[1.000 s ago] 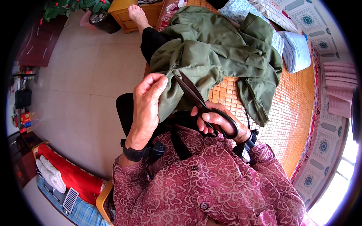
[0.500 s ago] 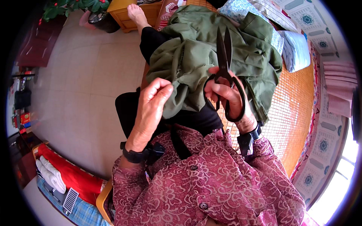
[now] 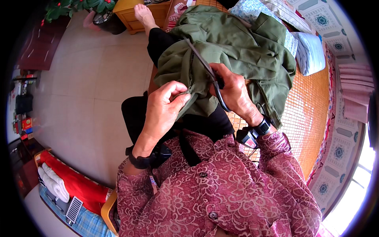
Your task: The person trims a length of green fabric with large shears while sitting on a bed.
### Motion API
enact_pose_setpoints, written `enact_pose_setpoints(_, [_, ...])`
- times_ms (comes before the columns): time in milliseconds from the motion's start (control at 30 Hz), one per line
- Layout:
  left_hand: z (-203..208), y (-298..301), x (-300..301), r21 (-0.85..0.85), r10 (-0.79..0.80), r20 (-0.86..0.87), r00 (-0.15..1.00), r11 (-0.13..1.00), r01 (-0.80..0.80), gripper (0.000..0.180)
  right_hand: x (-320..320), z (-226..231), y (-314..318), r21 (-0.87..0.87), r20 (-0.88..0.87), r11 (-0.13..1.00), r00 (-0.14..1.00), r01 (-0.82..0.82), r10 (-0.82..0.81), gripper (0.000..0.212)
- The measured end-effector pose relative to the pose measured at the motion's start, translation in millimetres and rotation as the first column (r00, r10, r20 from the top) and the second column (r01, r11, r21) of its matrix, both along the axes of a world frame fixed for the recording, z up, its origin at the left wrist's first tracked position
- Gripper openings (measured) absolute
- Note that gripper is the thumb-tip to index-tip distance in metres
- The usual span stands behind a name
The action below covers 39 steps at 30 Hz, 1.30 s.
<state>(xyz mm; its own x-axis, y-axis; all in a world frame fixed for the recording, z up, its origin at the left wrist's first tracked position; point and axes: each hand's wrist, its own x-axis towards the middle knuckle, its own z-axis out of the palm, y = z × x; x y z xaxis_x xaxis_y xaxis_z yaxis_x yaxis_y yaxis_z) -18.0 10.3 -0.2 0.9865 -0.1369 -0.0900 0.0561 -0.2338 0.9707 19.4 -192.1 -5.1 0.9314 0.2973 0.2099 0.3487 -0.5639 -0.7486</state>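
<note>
An olive-green garment (image 3: pixel 233 53) lies crumpled over my lap and the mat to its right. My left hand (image 3: pixel 164 104) pinches a fold of it near a rough, frayed-looking seam, thumb against forefinger. In my right hand (image 3: pixel 233 93) is a pair of black scissors (image 3: pixel 203 61), gripped by the handles. Their blades point up and to the left, over the garment and close to the seam; seen edge-on, they do not show how far apart they are. Part of the handles is hidden behind my fingers.
A tiled woven mat (image 3: pixel 302 114) covers the seat to my right, with a folded light-blue quilt (image 3: pixel 310 53) on it. A wooden cabinet (image 3: pixel 138 17) and a potted plant (image 3: pixel 108 21) stand at the far left. A red cloth (image 3: pixel 75 183) lies at lower left.
My right hand has turned over, swinging the scissors from pointing straight up to slanting left over the garment. My left hand has shifted slightly right onto the seam.
</note>
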Motion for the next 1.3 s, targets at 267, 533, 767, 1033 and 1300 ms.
enact_pose_setpoints(267, [16.8,4.9,4.1,-0.423,-0.107,-0.329,0.938,0.905,-0.045,0.007,14.9,9.6,-13.0,0.048,-0.108,0.98,0.977,0.191,-0.185,0.044])
enact_pose_setpoints(533, [13.8,7.8,9.0,-0.537,0.015,-0.342,0.94,0.818,-0.208,0.009,-28.6,50.2,-25.8,0.433,-0.596,0.894,0.781,0.116,0.187,0.04])
enact_pose_setpoints(767, [15.5,2.3,13.3,-0.521,0.037,-0.247,0.968,0.838,-0.165,0.011,-63.4,37.7,-30.6,0.587,-0.749,0.801,0.457,0.12,0.481,0.055])
enact_pose_setpoints(1033, [17.5,-2.4,12.4,-0.537,0.048,-0.255,0.966,0.824,-0.183,0.011,-64.8,35.4,-23.9,0.598,-0.74,0.798,0.438,0.079,0.511,0.047])
enact_pose_setpoints(1300, [16.4,-2.6,11.0,-0.54,0.053,-0.256,0.965,0.82,-0.189,0.01,-63.4,28.9,-21.8,0.592,-0.743,0.799,0.457,0.107,0.49,0.048])
